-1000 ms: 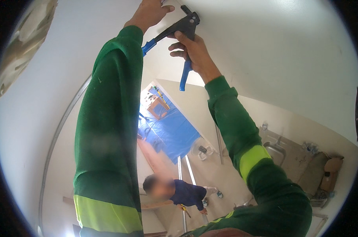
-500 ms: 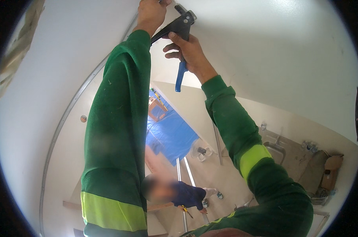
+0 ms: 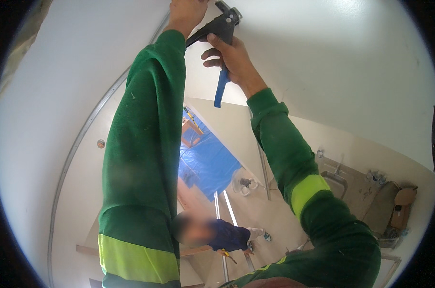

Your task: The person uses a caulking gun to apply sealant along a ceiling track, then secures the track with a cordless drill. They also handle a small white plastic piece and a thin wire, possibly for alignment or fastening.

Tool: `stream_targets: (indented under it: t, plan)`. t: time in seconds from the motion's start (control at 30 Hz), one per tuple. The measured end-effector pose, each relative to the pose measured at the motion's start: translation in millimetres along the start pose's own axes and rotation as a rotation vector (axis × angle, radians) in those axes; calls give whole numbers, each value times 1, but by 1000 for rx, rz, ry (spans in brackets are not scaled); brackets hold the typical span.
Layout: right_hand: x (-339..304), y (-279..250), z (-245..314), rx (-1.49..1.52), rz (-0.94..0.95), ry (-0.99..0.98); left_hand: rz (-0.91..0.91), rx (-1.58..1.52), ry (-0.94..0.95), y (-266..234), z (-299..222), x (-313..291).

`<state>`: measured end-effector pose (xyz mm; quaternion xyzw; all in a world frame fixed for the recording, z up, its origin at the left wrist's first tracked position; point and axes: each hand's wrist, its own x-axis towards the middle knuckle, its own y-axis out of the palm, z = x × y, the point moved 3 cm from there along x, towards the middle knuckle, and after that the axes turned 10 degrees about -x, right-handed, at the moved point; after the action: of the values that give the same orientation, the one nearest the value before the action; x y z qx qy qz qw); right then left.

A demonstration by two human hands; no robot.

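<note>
My right hand (image 3: 234, 56) holds a hand riveter (image 3: 222, 28) with a black body and a blue grip (image 3: 221, 89). Its thumb lies against the body, and the other fingers are loosely curled around the handle. The riveter's head is raised near the white overhead panel (image 3: 323, 57); whether it touches cannot be made out. One black lever slants down behind my left sleeve. Beside the tool, my left hand (image 3: 186, 13) reaches up next to the thin metal strip (image 3: 90, 115). Its fingers look curled, but the upper edge cuts them off, hiding what they grip.
Far below, a person in a dark top (image 3: 229, 236) stands by metal rails (image 3: 216, 206). Blue sheeting (image 3: 203, 161) covers part of the floor, with a fan (image 3: 246, 182) beside it. To the right is a sink (image 3: 335, 185) in a counter holding several items.
Both hands and the riveter sit slightly higher in the picture, and the riveter a little further right. More of my left hand's fingers are now cut off.
</note>
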<state>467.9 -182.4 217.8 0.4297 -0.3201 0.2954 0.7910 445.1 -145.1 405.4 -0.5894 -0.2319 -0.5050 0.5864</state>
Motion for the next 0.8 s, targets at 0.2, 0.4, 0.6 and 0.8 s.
stream_targets:
  t: [0.2,0.4,0.6,0.8]
  plan:
    - [7,-1,-7,-25,8,-26,97,-53,58,3,17,9]
    - [36,9,-25,83,18,-37,226,20,30,3,32,7]
    - [51,11,-41,189,78,15,422,80,-120,-47,86,-63]
    - [67,4,-66,415,263,-124,328,541,78,-52,74,-161]
